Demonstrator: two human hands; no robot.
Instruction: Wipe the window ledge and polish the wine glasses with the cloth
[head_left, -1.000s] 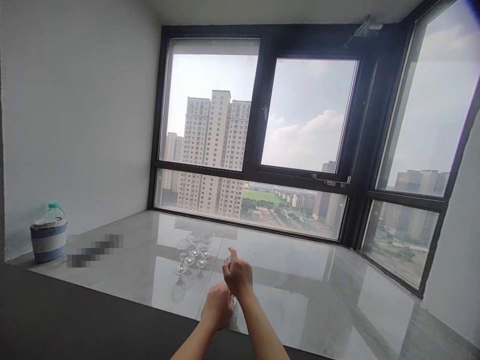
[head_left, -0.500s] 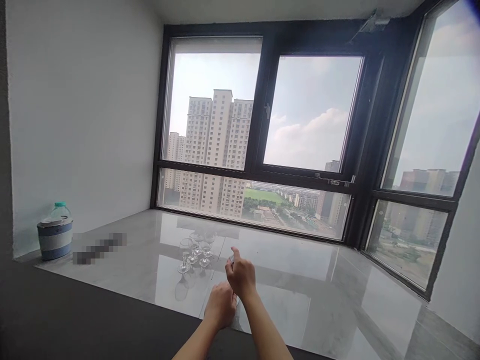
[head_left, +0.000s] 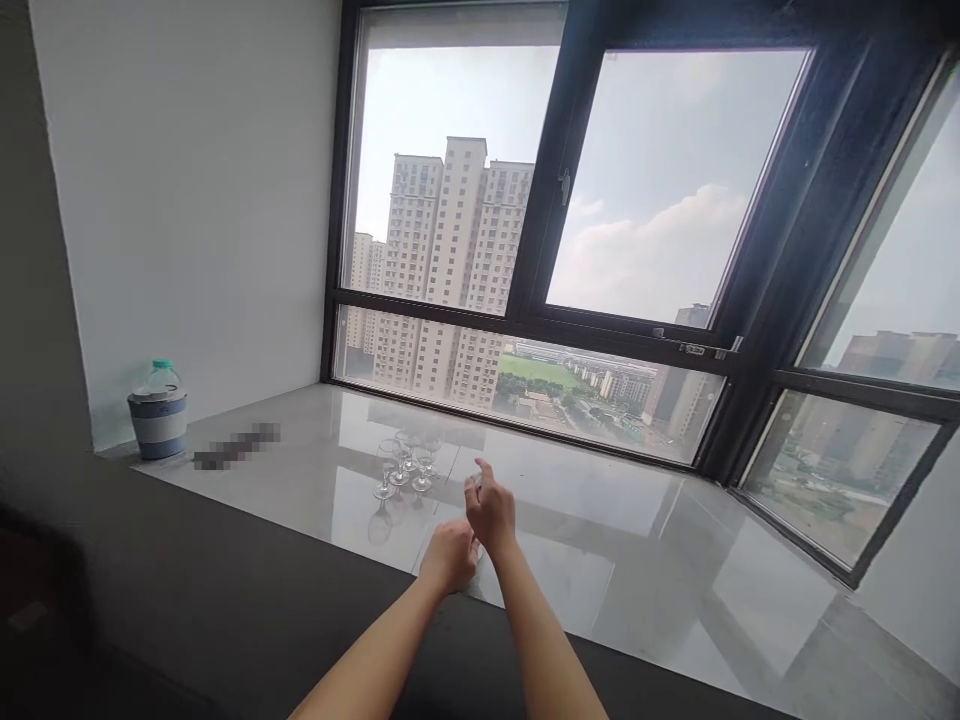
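Note:
Near the front edge of the grey sill, my left hand [head_left: 450, 556] is closed, fingers curled round the lower part of a clear glass [head_left: 478, 550]. Just above and to the right, my right hand [head_left: 493, 512] is closed on the glass's upper part, its index finger sticking up. Both hands hide most of the glass, so its full shape cannot be made out. To the left of my hands stands a close cluster of several small stemmed glasses [head_left: 385, 476], upright on the shiny surface.
At the far left end of the glossy sill [head_left: 637, 530] stand a blue-and-white bucket [head_left: 157, 428] and a clear bottle with a green cap [head_left: 162, 376]. A blurred-out patch lies beside them. Dark-framed windows [head_left: 525, 318] close off the back and right.
The camera view has tilted and shifted, so the scene sits higher and the left-side things further right. Both hands keep nearly the same closed pose near the sill's edge.

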